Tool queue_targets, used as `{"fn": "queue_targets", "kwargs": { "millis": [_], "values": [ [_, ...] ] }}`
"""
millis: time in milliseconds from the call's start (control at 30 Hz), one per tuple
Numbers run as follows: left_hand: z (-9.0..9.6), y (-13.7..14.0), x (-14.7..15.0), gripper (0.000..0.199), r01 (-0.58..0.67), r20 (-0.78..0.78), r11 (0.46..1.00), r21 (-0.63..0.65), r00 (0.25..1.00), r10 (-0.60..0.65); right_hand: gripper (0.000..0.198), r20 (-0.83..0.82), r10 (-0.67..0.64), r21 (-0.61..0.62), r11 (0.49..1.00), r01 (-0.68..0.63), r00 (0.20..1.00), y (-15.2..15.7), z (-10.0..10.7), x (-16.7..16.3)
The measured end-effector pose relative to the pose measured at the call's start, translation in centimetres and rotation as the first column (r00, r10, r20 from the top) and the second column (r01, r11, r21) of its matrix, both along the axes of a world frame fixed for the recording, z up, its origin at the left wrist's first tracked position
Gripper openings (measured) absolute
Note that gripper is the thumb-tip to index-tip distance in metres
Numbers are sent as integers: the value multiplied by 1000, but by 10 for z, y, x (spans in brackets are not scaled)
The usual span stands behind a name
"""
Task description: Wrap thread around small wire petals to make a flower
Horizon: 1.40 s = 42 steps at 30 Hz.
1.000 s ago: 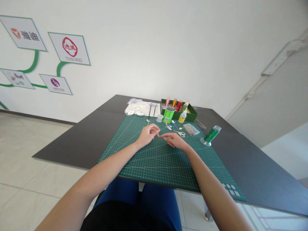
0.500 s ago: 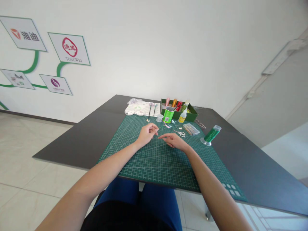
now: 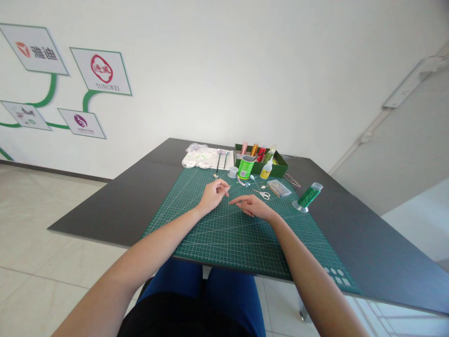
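Observation:
My left hand [image 3: 213, 194] is raised over the green cutting mat [image 3: 210, 238], thumb and fingertips pinched together. A tiny pale tip shows at its fingers, too small to name. Close on its right is my right hand [image 3: 253, 206], its index finger stretched toward the left hand and the other fingers loosely bent. Nothing can be made out in it. Beyond the hands lie white-handled scissors [image 3: 264, 194], a clear case [image 3: 278, 188] of thin sticks or tools, and small leaf-like pieces [image 3: 242, 181].
A green tin [image 3: 246, 168], a small round tub [image 3: 232, 172] and a glue bottle [image 3: 266, 169] stand at the back. Behind them a dark green box [image 3: 280, 169] holds coloured thread spools. A green thread spool [image 3: 308, 197] stands at right. A white cloth [image 3: 210, 157] lies back left.
Both hands have shifted very slightly left, keeping nearly the same pose. One of the small pieces near the tin looks slightly shifted. Everything else stays in place.

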State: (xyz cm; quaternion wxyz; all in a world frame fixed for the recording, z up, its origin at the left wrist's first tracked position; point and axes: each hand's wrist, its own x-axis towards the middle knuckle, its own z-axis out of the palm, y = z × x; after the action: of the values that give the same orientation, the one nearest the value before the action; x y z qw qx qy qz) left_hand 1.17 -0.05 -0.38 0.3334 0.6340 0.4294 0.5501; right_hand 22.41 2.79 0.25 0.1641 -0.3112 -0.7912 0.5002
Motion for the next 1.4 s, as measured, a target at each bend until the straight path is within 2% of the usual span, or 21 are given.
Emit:
{"fn": "queue_targets", "kwargs": {
  "millis": [400,1167,1400],
  "values": [
    [2,-1,-1,14,-76,-80,997,-22,994,74,49,-34,50,-8,999,-50,998,-4,5,-1],
    [0,0,-3,14,-89,-145,996,-17,986,86,48,-78,71,-16,997,-73,994,-8,10,-1],
    [0,0,-2,9,-125,-237,992,3,964,122,47,-98,98,-25,995,-101,990,-9,10,-1]
  ]
}}
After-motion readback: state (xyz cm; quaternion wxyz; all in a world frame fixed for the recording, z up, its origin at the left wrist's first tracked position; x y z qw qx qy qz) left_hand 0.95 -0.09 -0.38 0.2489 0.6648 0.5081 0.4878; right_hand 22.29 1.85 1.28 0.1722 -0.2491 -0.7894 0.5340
